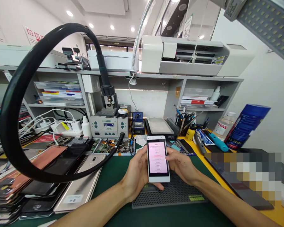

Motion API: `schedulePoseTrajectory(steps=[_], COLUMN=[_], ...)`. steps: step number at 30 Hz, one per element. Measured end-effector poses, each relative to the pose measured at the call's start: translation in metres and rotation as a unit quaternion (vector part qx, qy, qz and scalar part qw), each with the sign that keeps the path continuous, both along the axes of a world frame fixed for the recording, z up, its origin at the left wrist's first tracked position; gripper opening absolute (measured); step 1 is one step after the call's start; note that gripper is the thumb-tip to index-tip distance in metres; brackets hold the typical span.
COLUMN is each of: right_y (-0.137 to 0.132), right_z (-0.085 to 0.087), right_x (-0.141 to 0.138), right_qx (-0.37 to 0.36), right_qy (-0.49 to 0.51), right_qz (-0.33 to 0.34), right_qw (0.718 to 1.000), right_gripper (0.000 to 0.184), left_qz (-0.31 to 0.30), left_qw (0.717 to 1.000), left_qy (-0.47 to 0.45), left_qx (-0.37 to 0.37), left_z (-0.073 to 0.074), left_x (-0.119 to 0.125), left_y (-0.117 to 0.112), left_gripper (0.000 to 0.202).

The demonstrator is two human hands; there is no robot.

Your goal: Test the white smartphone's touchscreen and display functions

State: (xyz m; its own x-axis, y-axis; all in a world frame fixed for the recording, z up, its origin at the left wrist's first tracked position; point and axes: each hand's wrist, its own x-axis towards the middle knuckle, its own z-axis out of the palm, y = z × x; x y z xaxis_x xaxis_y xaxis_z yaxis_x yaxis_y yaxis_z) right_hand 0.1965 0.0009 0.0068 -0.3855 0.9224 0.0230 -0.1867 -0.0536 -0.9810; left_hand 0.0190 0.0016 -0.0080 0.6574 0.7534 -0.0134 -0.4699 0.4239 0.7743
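Observation:
A white smartphone (158,159) is held upright over the bench, its lit screen showing a pinkish page with lines of text too small to read. My left hand (137,173) wraps the phone's left side, with a fingertip showing below its bottom edge. On the other side, my right hand (182,166) grips the right edge, a digit at the border of the screen; its other fingers are partly hidden. Beneath the hands lies a dark perforated mat (170,197) on a green work surface (113,201).
Stacked phones and tablets (78,186) cover the left side, under a looping black hose (11,104). A rework station (109,126), a tray of circuit boards (112,146) and a flat heating plate (161,126) stand behind. Bottles and a blue can (248,126) line the right.

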Motion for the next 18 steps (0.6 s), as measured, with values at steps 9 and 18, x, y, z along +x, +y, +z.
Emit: schedulePoseTrajectory(steps=[9,18], right_y=[0.0027,0.0007], right_z=[-0.0043,-0.004], right_x=[0.0035,0.0031], right_qx=[0.006,0.003], right_qy=[-0.008,-0.008], right_qz=[0.0,0.002], right_qw=[1.0,1.0], right_gripper=[0.042,0.041], left_qz=[0.0,0.0], left_qw=[1.0,1.0], left_qy=[0.005,0.005], left_qx=[-0.007,-0.009], left_z=[0.0046,0.007], left_x=[-0.0007,-0.0003], left_y=[-0.0027,-0.0035], left_gripper=[0.058,0.054])
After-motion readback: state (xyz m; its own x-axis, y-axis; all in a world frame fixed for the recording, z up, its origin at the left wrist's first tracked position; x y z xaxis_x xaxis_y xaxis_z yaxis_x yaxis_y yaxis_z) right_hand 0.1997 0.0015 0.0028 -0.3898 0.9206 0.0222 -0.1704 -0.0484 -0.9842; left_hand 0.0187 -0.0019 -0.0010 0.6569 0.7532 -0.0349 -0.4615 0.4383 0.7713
